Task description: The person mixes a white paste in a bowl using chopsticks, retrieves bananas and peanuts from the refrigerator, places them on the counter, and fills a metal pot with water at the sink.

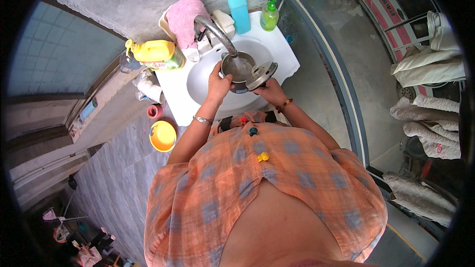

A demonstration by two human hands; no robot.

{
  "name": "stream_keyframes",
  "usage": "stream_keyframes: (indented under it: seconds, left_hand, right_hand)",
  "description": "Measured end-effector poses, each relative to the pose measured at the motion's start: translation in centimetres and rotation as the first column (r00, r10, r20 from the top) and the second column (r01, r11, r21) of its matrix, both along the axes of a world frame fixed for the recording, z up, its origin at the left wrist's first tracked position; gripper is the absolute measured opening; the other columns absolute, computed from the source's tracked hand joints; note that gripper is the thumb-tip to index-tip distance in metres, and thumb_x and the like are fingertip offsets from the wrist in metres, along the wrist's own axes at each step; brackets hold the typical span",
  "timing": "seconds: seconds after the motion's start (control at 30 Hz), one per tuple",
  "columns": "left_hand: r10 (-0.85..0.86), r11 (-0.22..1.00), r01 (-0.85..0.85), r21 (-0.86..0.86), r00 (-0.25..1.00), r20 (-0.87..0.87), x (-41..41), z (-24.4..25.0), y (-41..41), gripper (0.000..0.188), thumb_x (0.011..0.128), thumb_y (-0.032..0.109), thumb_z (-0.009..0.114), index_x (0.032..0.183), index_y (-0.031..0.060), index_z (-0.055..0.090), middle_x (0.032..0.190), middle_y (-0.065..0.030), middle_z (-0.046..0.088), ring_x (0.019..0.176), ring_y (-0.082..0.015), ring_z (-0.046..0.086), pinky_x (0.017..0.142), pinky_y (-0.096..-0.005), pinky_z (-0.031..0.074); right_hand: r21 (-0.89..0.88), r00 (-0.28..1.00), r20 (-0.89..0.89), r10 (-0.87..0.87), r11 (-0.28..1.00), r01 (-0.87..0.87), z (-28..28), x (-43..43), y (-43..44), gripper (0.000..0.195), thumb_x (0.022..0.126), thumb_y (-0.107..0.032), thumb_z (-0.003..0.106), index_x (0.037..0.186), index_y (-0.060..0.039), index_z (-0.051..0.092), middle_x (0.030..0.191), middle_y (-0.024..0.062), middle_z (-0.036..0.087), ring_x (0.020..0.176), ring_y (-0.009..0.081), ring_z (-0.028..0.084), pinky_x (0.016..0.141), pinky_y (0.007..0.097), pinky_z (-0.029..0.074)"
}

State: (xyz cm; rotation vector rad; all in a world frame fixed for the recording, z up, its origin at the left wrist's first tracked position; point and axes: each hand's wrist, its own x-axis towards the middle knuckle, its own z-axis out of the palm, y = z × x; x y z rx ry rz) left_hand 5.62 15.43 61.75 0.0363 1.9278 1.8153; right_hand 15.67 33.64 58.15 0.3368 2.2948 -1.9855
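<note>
Over the white washbasin [200,81], a metal pot or kettle body [238,67] is held by my left hand [219,84], with the thumb near its rim. Its opening lies beneath the spout of a curved metal faucet [219,33]. Water appears to run from the faucet into it. My right hand [271,92] grips a round metal lid [262,75], tilted beside the pot's right side. The far fingers of both hands are partly hidden by the pot and the lid.
Behind the basin stand a pink towel [185,18], a turquoise bottle [239,13] and a green pump bottle [269,16]. A yellow jug [157,53] is at the left. A yellow bucket [162,136] sits lower left; a glass partition frame [334,78] curves at right.
</note>
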Motion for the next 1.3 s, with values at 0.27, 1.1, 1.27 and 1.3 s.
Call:
stream_keyframes:
  seconds: [0.27,1.1,1.27,1.3]
  left_hand:
    - [0.013,1.0,-0.012,0.022,1.0,-0.024,0.1,-0.3,0.3,0.058,0.08,-0.005,0.053,0.137,-0.0002,0.041,0.115,-0.0157,0.059,0.056,-0.0148,0.061,0.051,-0.026,0.051]
    - [-0.001,1.0,0.001,0.002,1.0,0.01,-0.1,0.4,0.4,0.057,0.078,-0.008,0.051,0.134,0.0007,0.046,0.12,-0.0139,0.057,0.059,-0.0138,0.061,0.054,-0.025,0.051]
    - [0.011,1.0,-0.011,0.019,1.0,0.019,0.0,0.3,0.5,0.058,0.078,-0.008,0.052,0.134,0.0013,0.046,0.12,-0.0136,0.058,0.058,-0.0137,0.061,0.054,-0.0254,0.05]
    - [0.017,1.0,-0.017,0.023,1.0,0.018,0.0,0.1,0.4,0.058,0.078,-0.007,0.052,0.134,0.0015,0.046,0.121,-0.0136,0.058,0.058,-0.0137,0.061,0.054,-0.0259,0.05]
  right_hand:
    - [0.058,0.999,0.047,0.004,0.998,-0.006,0.7,0.1,0.2,0.035,0.077,-0.02,0.076,0.104,-0.0003,0.065,0.092,0.0075,0.07,0.084,0.0134,0.064,0.075,0.0296,0.051]
    - [0.092,0.999,-0.029,-0.037,0.995,0.04,-1.1,0.0,0.1,0.038,0.075,-0.026,0.076,0.103,-0.0009,0.065,0.092,0.0106,0.07,0.084,0.0201,0.067,0.076,0.0322,0.051]
    - [0.061,1.0,-0.011,-0.002,0.998,0.003,-1.0,0.0,0.1,0.033,0.078,-0.019,0.074,0.104,-0.0025,0.066,0.095,0.0079,0.07,0.086,0.0163,0.066,0.077,0.0304,0.051]
    - [0.076,1.0,0.017,0.011,0.997,-0.012,-0.9,0.0,0.1,0.03,0.079,-0.014,0.073,0.106,-0.0023,0.066,0.099,0.0066,0.07,0.089,0.0141,0.065,0.079,0.0296,0.05]
